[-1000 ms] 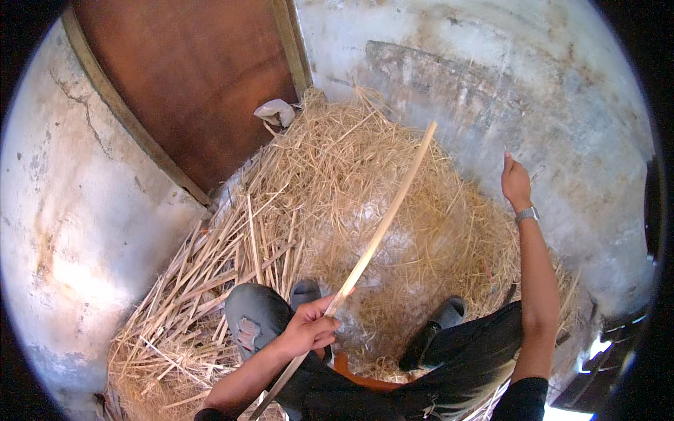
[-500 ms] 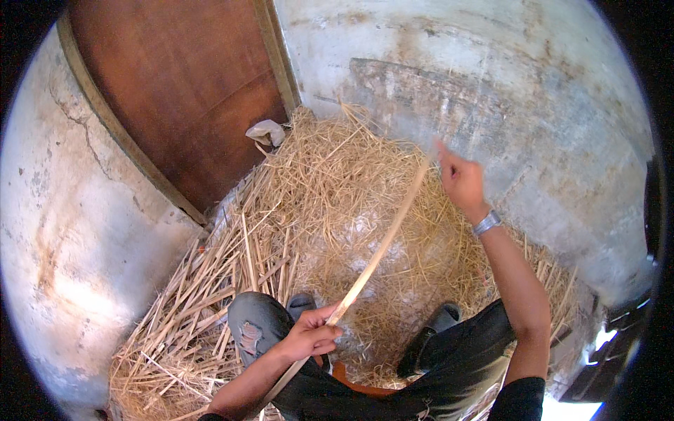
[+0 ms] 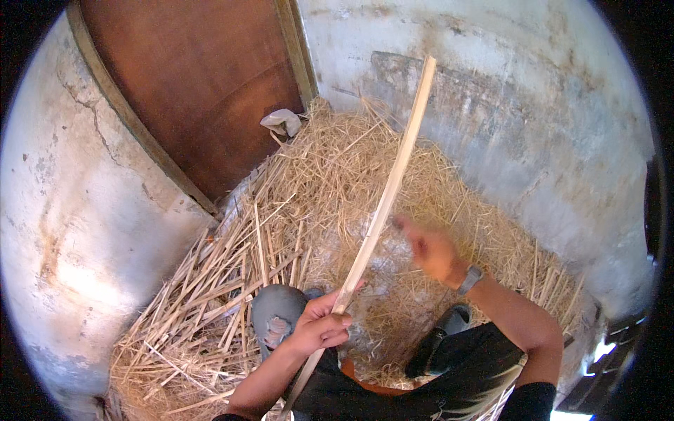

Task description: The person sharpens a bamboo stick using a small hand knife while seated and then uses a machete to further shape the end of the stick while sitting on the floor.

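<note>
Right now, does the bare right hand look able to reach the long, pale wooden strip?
Probably yes: the right hand appears close to the strip, which the left hand holds, and nothing visible blocks the way.

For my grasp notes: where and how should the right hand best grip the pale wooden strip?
Likely grip the pale wooden strip mid-length, above the left hand, coming from the right and pinching its narrow width: it slants up, long and slim, with that stretch bare.
</note>
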Tool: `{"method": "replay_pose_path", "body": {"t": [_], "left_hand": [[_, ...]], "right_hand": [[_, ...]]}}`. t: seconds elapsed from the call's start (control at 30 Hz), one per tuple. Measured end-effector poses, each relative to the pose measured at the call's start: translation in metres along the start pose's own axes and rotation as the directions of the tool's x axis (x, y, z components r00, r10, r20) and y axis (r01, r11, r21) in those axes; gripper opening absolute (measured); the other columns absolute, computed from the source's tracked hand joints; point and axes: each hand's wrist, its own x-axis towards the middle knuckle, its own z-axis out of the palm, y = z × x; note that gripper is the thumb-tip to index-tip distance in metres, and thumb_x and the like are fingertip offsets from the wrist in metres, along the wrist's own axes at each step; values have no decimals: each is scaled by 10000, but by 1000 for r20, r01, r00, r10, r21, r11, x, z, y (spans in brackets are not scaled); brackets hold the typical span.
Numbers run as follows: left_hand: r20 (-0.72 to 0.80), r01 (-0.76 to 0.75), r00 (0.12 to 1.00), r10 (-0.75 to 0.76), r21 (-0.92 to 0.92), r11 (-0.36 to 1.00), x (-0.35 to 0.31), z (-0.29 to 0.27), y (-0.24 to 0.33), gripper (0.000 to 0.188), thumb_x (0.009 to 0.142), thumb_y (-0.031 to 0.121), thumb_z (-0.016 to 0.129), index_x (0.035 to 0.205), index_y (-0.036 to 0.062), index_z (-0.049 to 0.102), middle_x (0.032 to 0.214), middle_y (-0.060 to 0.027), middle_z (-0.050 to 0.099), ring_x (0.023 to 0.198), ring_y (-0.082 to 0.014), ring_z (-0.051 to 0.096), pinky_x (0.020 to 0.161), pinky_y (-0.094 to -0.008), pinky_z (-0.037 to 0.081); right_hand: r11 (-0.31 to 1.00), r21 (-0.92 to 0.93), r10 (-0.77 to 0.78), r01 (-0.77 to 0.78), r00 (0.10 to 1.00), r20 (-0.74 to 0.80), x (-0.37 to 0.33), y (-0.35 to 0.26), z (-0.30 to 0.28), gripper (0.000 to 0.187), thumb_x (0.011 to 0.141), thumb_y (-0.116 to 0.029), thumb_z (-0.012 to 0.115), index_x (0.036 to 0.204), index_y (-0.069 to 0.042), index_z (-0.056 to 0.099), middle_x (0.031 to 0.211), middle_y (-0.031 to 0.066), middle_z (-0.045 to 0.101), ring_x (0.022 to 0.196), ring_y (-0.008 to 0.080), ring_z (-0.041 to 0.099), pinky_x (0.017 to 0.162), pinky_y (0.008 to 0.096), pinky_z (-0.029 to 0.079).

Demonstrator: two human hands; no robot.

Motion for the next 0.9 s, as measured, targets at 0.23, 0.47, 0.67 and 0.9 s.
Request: {"method": "replay_pose_path", "body": {"t": [0.23,0.47,0.67,0.9], "left_hand": [[-46,24,999,-22,51,998,-12,-2,0,712,886,-46,470,1555,88,269,551,44,293,401,-49,229,394,-232,206],[17,118,992,-123,168,979,-4,3,-12,711,875,-94,479,1542,94,320,587,68,305,421,-39,253,415,-228,209],[-41,138,990,-133,202,970,-9,5,-12,704,874,-92,466,1538,99,332,581,65,299,421,-36,244,405,-230,200],[-113,84,991,-74,91,992,5,0,-11,696,870,-54,503,1531,77,333,556,56,291,406,-46,235,402,-224,192]], "right_hand": [[969,82,237,-233,779,-580,77,-7,-91,364,1037,-165,522,1387,-71,557,858,-35,662,582,43,480,533,235,452],[921,-386,-132,-48,895,-427,100,-28,-119,412,895,20,569,1270,-122,666,780,122,702,542,142,578,539,285,475],[935,-355,-93,-30,941,-326,85,-28,-81,459,850,74,542,1244,-117,681,926,157,731,551,212,611,562,301,495],[948,-261,-194,181,981,-24,46,-55,-28,555,780,-35,577,1306,-202,638,801,79,703,589,284,644,541,379,540]]}}
